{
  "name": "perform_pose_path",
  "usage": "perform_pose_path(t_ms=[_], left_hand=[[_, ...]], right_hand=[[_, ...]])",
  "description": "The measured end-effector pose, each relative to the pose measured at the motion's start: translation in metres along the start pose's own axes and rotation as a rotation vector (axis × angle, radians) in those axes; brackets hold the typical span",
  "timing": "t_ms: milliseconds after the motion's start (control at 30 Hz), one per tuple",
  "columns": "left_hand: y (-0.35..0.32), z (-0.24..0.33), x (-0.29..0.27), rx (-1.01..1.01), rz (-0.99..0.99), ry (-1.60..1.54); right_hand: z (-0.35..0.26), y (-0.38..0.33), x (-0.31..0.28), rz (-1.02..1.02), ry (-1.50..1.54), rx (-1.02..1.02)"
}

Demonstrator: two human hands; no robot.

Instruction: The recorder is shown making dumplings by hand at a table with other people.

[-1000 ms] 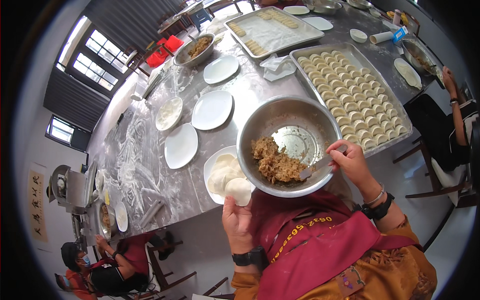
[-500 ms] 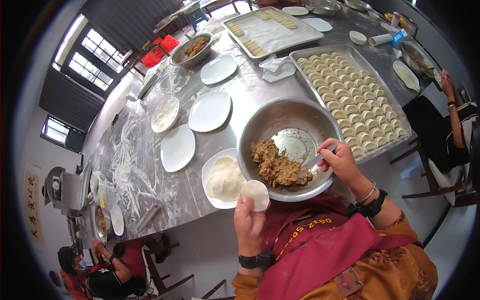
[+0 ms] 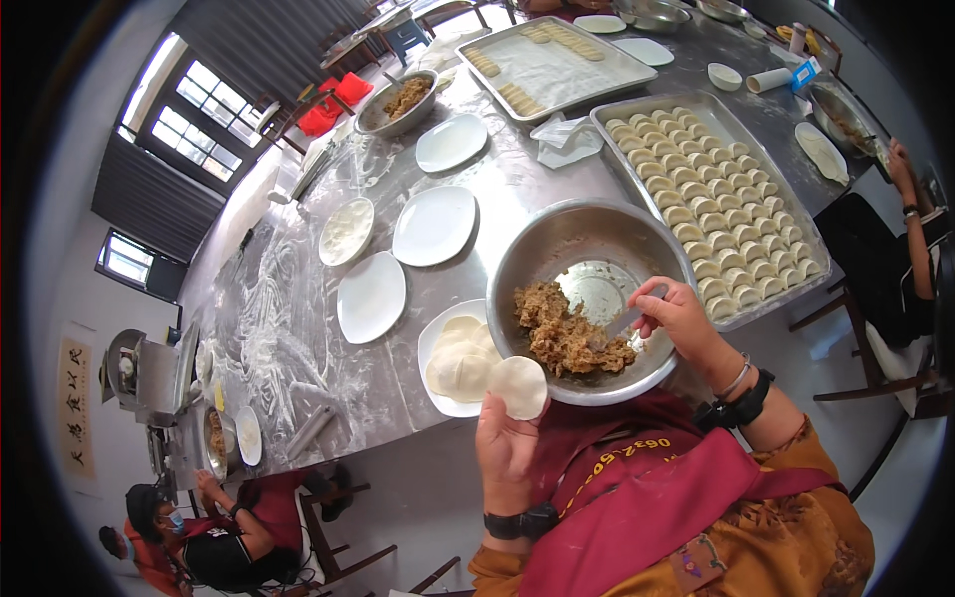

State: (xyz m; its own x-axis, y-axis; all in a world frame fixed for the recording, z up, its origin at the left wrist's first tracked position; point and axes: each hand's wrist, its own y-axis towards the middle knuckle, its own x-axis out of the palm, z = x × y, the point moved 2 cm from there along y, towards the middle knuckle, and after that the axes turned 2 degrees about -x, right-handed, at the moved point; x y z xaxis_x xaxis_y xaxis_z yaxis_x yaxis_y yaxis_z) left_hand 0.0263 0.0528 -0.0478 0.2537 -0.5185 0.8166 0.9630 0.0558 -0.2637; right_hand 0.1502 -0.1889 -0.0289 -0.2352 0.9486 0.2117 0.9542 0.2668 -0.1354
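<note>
My left hand [image 3: 507, 443] holds a round dumpling wrapper [image 3: 518, 387] by its lower edge, just off the near left rim of a big steel bowl [image 3: 537, 239]. Inside the bowl lies a mound of brown minced filling [image 3: 562, 333]. With closed fingers, my right hand [image 3: 676, 320] grips a metal spoon [image 3: 625, 320] over the bowl's right side; its tip reaches down to the filling. More wrappers [image 3: 461, 360] are stacked on a white plate [image 3: 429, 343] left of the bowl, partly behind the held one.
Right of the bowl, a metal tray [image 3: 718, 105] carries rows of folded dumplings [image 3: 731, 199]. A second tray [image 3: 567, 95] stands farther back. White plates [image 3: 372, 298] and a dish of flour [image 3: 346, 231] lie leftward on the floury steel table [image 3: 288, 328]. Other people sit at both sides.
The spoon in my right hand has shifted left, its tip now against the filling. My left hand still holds the wrapper. The whole view has shifted slightly.
</note>
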Motion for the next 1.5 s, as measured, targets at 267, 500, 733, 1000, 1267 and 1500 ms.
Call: perform_pose_path(t_ms=[267,500,733,1000,1267,1500], left_hand=[[0.002,0.015,0.026,0.126,-0.048,-0.066],[0.02,-0.009,0.067,-0.023,-0.154,0.0],[0.017,-0.015,0.075,-0.081,-0.263,-0.125],[0.011,-0.018,0.074,-0.075,-0.2,-0.113],[0.014,-0.019,0.072,-0.064,-0.19,-0.102],[0.016,-0.02,0.07,-0.074,-0.198,-0.071]], right_hand=[[-0.009,-0.009,-0.003,0.01,0.278,-0.083],[-0.061,-0.049,0.031,-0.146,-0.123,-0.518],[-0.033,-0.055,0.03,-0.024,0.214,-0.348],[-0.009,-0.049,0.015,-0.016,0.32,-0.27],[-0.046,-0.068,0.028,-0.195,-0.608,-1.02],[-0.039,-0.079,0.041,-0.318,-0.909,-1.314]])
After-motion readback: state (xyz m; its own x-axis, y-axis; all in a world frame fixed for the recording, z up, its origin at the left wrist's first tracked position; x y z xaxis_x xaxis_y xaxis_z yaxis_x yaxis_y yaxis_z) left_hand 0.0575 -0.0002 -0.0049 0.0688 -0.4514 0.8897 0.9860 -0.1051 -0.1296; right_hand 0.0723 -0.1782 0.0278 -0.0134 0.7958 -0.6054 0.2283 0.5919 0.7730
